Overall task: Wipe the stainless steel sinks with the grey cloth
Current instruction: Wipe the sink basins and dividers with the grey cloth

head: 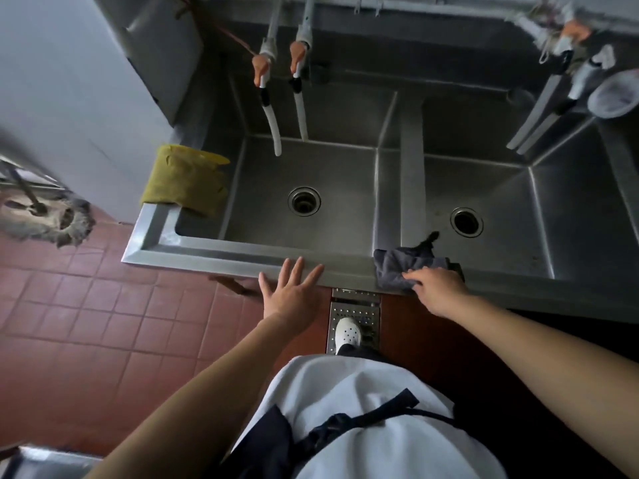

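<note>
R hand (436,284) on grey cloth (401,267)

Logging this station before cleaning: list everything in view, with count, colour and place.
sink basins: two, steel, side by side
drains: two, one per basin
grey cloth: one, front rim by the divider
yellow cloth: one, left rim
hoses: two, white, over left basin
plastic cup: one, clear, far right
mop head: one, grey, floor left
floor tiles: red
left hand: open, fingers spread at front rim
right hand: holds grey cloth
</note>
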